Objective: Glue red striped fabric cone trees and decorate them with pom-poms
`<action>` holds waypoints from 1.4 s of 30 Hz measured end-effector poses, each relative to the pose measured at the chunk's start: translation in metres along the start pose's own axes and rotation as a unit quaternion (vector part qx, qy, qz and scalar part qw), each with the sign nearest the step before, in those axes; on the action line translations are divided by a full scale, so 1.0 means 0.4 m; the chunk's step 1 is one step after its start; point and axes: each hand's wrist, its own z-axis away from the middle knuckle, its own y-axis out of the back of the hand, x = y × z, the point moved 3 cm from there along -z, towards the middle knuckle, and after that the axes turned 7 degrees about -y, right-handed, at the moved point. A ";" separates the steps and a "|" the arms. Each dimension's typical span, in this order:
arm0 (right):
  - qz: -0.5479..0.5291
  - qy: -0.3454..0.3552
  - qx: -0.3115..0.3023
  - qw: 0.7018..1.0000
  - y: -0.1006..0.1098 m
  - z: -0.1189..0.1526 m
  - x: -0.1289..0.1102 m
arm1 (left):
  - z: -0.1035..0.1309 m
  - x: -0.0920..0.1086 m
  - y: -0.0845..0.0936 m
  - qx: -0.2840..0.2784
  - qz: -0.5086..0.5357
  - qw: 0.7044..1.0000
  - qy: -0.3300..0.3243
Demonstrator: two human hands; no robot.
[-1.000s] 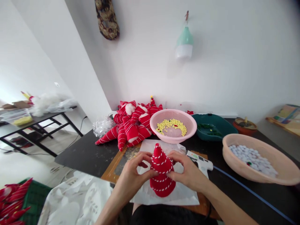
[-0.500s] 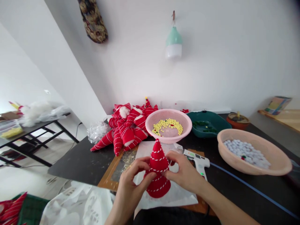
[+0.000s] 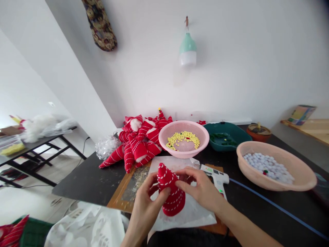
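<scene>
A red stuffed fabric cone [image 3: 172, 200] with red-and-white cord spiralling round it stands on a sheet of white paper [image 3: 195, 212], its tip leaning to the left. My left hand [image 3: 149, 202] grips its left side, thumb across the front. On the right side, my right hand [image 3: 196, 181] holds it with thumb and fingers; some fingertips are hidden behind the cone. A white glue gun [image 3: 218, 178] with a blue cord lies just right of the paper.
Similar red cones [image 3: 140, 140] are heaped at the back left. A pink basket [image 3: 161, 142] holds yellow pom-poms, a green tray [image 3: 236, 132] dark green pieces, and a peach basin [image 3: 303, 171] white pom-poms. Crinkled clear plastic [image 3: 106, 147] lies beside the heap.
The cone has gone from upright to tilted, its tip now lower and further left. Both hands have shifted with it and still hold its sides.
</scene>
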 end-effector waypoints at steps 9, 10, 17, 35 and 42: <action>-0.007 0.001 0.039 0.999 -0.005 -0.024 0.022 | 0.003 0.006 0.014 0.043 0.001 0.999 -0.014; -0.004 0.003 0.046 0.999 -0.004 -0.026 0.019 | 0.003 0.007 0.015 0.038 0.006 0.999 -0.011; 0.030 0.043 0.037 0.998 -0.008 -0.033 -0.014 | 0.000 0.006 0.002 0.015 0.044 0.999 0.007; 0.038 0.066 0.041 0.996 0.010 -0.007 0.008 | 0.046 0.038 0.030 0.141 -0.319 0.892 -0.289; -0.003 0.033 0.054 0.998 0.021 -0.010 0.059 | 0.068 0.084 0.059 0.214 -0.238 0.898 -0.302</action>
